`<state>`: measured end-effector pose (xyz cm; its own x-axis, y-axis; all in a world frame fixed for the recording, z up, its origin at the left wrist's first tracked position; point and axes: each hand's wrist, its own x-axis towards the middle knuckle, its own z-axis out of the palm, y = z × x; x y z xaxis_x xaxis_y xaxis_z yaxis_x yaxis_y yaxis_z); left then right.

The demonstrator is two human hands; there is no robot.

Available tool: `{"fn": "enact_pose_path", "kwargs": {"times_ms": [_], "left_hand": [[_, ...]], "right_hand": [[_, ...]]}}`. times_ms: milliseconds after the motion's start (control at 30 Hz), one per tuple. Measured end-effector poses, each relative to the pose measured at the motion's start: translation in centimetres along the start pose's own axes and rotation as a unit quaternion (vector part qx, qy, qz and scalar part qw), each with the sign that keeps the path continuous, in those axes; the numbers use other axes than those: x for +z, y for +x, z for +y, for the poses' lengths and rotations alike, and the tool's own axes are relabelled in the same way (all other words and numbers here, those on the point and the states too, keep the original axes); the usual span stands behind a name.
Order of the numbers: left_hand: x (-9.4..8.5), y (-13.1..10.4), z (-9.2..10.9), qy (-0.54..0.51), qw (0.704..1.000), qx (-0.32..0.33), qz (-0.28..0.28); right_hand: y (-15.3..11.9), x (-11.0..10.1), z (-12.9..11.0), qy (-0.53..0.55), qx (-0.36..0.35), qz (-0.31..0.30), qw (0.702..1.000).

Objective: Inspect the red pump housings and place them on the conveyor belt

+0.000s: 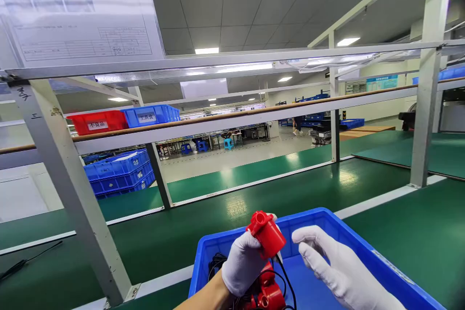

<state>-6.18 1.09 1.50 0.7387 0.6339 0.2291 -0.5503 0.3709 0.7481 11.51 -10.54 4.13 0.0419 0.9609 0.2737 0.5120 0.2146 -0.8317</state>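
Observation:
My left hand (244,262), in a white glove, is wrapped round a red plastic cylindrical part (268,238) with a round port at its top. It holds the part tilted above a blue plastic bin (301,285). A black cable (288,278) hangs down below the part. To the right, my white-gloved right hand (336,266) is open, thumb and fingers apart, nothing visible in it and not touching the part. More red parts (271,295) of the same look lie in the bin's left side among black cables, partly hidden by my left hand and wrist.
Green benches (203,223) run behind the bin, with a metal frame post (78,193) at the left and another post (426,106) at the right. A shelf rail carries a red bin (98,122) and a blue bin (152,115). Stacked blue crates (121,174) stand beyond.

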Motion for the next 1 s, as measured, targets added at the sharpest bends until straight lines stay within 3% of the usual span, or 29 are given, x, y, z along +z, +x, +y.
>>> {"fn": "enact_pose_path", "kwargs": {"times_ms": [133,400,633,800,900,1000], "left_hand": [[0.7,-0.6,-0.1,-0.034,0.995,-0.055,-0.076],[-0.7,-0.6,-0.7,0.010,0.987,-0.122,-0.104],[1.2,-0.4,0.0,-0.015,0.984,-0.125,-0.127],[0.9,-0.5,0.0,-0.009,0.981,-0.143,-0.132],[0.4,-0.5,0.3,0.076,0.986,-0.118,-0.091],[0.5,-0.6,0.7,0.251,0.967,-0.026,-0.044]], "right_hand": [[-0.1,0.4,-0.6,0.007,0.011,-0.039,0.999],[0.9,1.5,-0.3,0.019,0.053,-0.064,0.996],[0.8,1.1,-1.1,0.087,0.051,-0.094,0.990],[0.7,1.0,-0.7,0.047,0.035,-0.076,0.995],[0.7,0.8,0.0,0.007,0.018,-0.051,0.999],[0.5,0.2,0.5,-0.050,-0.027,-0.012,0.998]]}}
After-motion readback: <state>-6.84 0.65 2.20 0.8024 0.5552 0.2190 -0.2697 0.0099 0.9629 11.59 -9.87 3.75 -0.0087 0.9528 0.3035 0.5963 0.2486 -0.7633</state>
